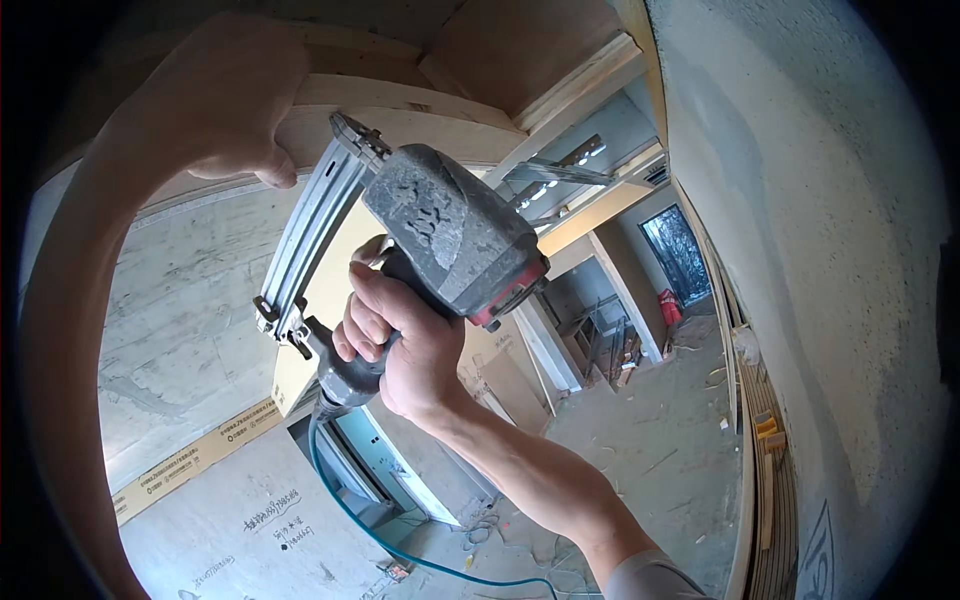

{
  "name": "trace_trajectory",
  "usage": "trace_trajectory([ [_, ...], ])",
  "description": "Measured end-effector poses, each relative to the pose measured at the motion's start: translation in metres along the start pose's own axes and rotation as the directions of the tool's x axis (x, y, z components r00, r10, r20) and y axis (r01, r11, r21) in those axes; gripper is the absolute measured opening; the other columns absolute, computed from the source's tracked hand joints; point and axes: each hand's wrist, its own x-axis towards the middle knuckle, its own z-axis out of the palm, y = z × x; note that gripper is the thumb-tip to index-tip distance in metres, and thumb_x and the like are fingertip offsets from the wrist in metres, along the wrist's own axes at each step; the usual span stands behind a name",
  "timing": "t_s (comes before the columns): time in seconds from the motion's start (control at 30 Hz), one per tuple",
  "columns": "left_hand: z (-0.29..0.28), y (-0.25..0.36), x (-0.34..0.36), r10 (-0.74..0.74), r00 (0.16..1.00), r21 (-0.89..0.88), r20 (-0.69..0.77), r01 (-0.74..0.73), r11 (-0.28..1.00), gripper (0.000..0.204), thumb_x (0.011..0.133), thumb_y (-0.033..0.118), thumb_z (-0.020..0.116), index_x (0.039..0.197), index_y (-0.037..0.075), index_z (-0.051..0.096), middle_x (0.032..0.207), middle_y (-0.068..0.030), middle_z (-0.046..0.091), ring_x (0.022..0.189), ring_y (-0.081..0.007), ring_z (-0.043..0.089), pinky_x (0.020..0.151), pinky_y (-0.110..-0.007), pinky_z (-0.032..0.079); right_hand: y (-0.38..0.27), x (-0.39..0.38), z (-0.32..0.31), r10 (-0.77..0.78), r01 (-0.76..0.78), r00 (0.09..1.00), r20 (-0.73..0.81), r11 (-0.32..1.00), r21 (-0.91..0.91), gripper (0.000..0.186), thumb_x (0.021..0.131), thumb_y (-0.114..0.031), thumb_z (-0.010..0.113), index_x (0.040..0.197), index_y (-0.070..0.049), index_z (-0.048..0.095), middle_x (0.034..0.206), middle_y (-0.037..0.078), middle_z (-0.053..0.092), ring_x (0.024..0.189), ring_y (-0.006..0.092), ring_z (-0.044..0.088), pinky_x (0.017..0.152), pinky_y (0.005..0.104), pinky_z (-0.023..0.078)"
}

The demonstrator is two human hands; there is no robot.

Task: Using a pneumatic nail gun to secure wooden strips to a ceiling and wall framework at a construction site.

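My right hand (pixel 415 345) is wrapped around the handle of a worn grey pneumatic nail gun (pixel 450 225), index finger by the trigger. The gun's metal magazine (pixel 315 225) slants down to the left. Its nose is raised against or just in front of a pale wooden board (pixel 400 100) in the overhead frame; I cannot tell if they touch. A teal air hose (pixel 345 510) trails from the handle's base. At upper left my left hand (pixel 235 100) reaches up and grips the same board, thumb on its lower part and the other fingers mostly hidden.
Close on the right runs a rough plastered wall (pixel 810 250), with stacked wooden strips (pixel 775 480) beneath. Debris and loose cords (pixel 485 530) lie on the concrete floor (pixel 640 480) below. Farther off are a ceiling frame (pixel 575 170), a red bag (pixel 670 307) and a window (pixel 675 255).
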Motion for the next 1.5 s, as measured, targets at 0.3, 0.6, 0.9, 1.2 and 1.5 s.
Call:
trace_trajectory([
  [0.3, 0.009, -0.018, -0.012, 0.024, 0.998, -0.079, 0.065, -0.019, 0.997, 0.070, 0.047, 0.031, 0.098, 0.106, 0.003, 0.071, 0.101, -0.0146, 0.072, 0.100, -0.0286, 0.068, 0.103, -0.038, 0.049, 0.008, 0.006, -0.012, 0.030, -0.033, 0.995, -0.099, 0.999, -0.026, 0.007, 0.097, -0.017, 0.057, 0.095, -0.010, 0.056, 0.056, -0.005, 0.036, 0.044, 0.0088, 0.034, 0.051, 0.0296, 0.038],
  [0.6, 0.029, -0.029, -0.025, 0.049, 0.978, 0.004, -0.203, -0.049, 0.999, 0.055, 0.051, 0.035, 0.097, 0.089, 0.002, 0.075, 0.091, -0.0120, 0.073, 0.087, -0.0265, 0.072, 0.095, -0.036, 0.054, 0.009, 0.011, -0.028, -0.012, 0.002, 0.989, -0.147, 0.998, -0.068, 0.010, 0.097, -0.019, 0.057, 0.091, -0.012, 0.055, 0.056, -0.006, 0.035, 0.046, 0.0091, 0.035, 0.051, 0.0301, 0.037],
  [0.9, 0.018, -0.033, -0.046, 0.023, 0.979, -0.063, -0.204, -0.037, 0.997, 0.067, 0.047, 0.034, 0.099, 0.101, 0.003, 0.074, 0.096, -0.0140, 0.073, 0.090, -0.0288, 0.071, 0.099, -0.036, 0.052, 0.003, 0.013, -0.031, -0.026, 0.013, 0.981, -0.192, 0.998, -0.068, 0.013, 0.094, -0.021, 0.060, 0.086, -0.014, 0.052, 0.057, -0.006, 0.035, 0.046, 0.0092, 0.035, 0.052, 0.0314, 0.038],
  [1.2, 0.038, -0.050, -0.046, 0.013, 0.989, -0.086, -0.145, -0.026, 0.996, 0.068, 0.051, 0.029, 0.099, 0.108, 0.003, 0.071, 0.102, -0.0157, 0.072, 0.094, -0.0313, 0.071, 0.101, -0.038, 0.050, 0.005, 0.022, -0.045, -0.026, 0.016, 0.977, -0.212, 0.999, -0.045, 0.013, 0.093, -0.020, 0.062, 0.087, -0.015, 0.052, 0.057, -0.006, 0.035, 0.047, 0.0091, 0.035, 0.052, 0.0318, 0.038],
  [1.5, 0.038, -0.060, -0.062, -0.055, 0.998, -0.225, -0.030, 0.047, 0.973, 0.066, 0.054, 0.027, 0.097, 0.110, 0.003, 0.070, 0.108, -0.0166, 0.071, 0.101, -0.0317, 0.069, 0.101, -0.040, 0.051, 0.006, 0.026, -0.053, -0.054, 0.043, 0.948, -0.315, 0.998, -0.042, 0.017, 0.093, -0.020, 0.061, 0.082, -0.015, 0.050, 0.057, -0.006, 0.034, 0.048, 0.0097, 0.034, 0.052, 0.0327, 0.038],
])
